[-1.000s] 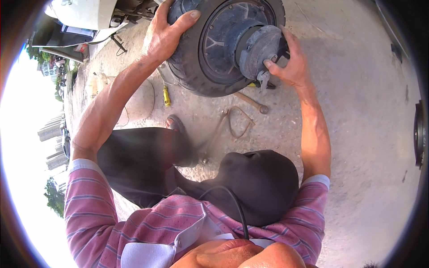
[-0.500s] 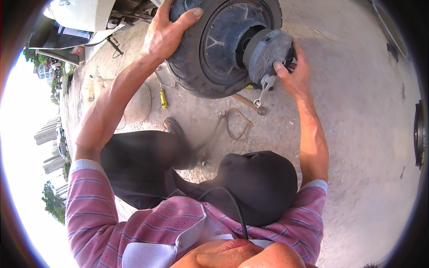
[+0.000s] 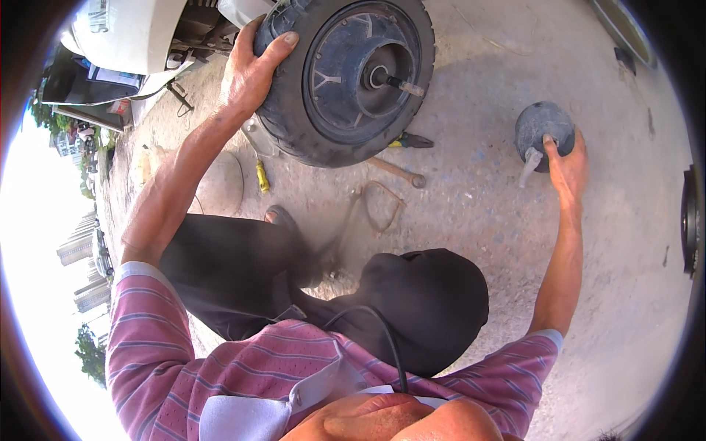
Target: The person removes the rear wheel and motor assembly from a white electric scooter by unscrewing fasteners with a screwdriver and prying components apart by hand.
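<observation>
A motor wheel [image 3: 290, 117] with a black knobbly tyre and a dusty metal hub stands at the top centre. My left hand [image 3: 254, 70] grips its tyre on the left side, thumb over the tread edge. From the hub's open round recess a bare axle [image 3: 404, 86] sticks out to the right. Well apart from the wheel, my right hand [image 3: 570, 165] holds a round grey drum brake [image 3: 543, 117], fingers around its right edge and thumb on its face. A pale lever [image 3: 529, 165] hangs from the brake's lower side.
Under the wheel lie pliers [image 3: 415, 141] and a rusty rod with a round end [image 3: 397, 170]. A yellow-handled screwdriver [image 3: 262, 176] is left of them, a loop of wire [image 3: 382, 209] nearer me. A white vehicle body [image 3: 136, 33] stands at the upper left.
My right hand has drawn the drum brake off the wheel's axle and carried it to the right, baring the axle. The wheel and my left hand have shifted slightly left.
</observation>
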Demonstrator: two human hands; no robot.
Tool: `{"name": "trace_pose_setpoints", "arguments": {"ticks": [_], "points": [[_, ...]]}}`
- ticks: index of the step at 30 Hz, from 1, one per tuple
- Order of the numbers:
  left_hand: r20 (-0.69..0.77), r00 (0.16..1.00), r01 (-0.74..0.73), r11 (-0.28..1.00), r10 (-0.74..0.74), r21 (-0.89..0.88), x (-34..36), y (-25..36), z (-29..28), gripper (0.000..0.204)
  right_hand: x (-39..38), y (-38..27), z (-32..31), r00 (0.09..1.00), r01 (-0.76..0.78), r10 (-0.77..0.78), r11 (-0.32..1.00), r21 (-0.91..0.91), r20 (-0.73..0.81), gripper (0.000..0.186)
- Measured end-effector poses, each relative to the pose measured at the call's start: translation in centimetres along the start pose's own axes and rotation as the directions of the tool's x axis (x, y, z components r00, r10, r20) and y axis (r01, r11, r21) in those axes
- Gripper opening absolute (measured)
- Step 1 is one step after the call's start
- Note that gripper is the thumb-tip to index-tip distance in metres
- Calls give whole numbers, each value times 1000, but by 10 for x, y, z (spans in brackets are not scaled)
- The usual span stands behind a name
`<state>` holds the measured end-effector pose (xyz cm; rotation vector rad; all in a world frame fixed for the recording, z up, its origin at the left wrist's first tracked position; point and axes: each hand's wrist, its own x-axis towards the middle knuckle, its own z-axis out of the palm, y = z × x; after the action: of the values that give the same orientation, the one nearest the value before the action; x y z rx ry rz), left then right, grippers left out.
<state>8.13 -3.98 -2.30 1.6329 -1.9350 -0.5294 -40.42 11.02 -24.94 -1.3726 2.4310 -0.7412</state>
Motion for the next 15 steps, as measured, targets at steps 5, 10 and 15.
{"name": "trace_pose_setpoints", "arguments": {"ticks": [5, 10, 15], "points": [[23, 999, -47, 995, 45, 88, -4, 7, 1, 100, 13, 19, -7, 999, -45, 50, 982, -184, 18, 90], [46, 997, -76, 981, 68, 176, -3, 21, 9, 101, 32, 46, -2, 947, -262, 307, 907, -329, 91, 94], [-25, 993, -116, 993, 115, -38, -5, 4, 8, 92, 41, 24, -5, 923, -243, 329, 901, -360, 199, 95]]}}
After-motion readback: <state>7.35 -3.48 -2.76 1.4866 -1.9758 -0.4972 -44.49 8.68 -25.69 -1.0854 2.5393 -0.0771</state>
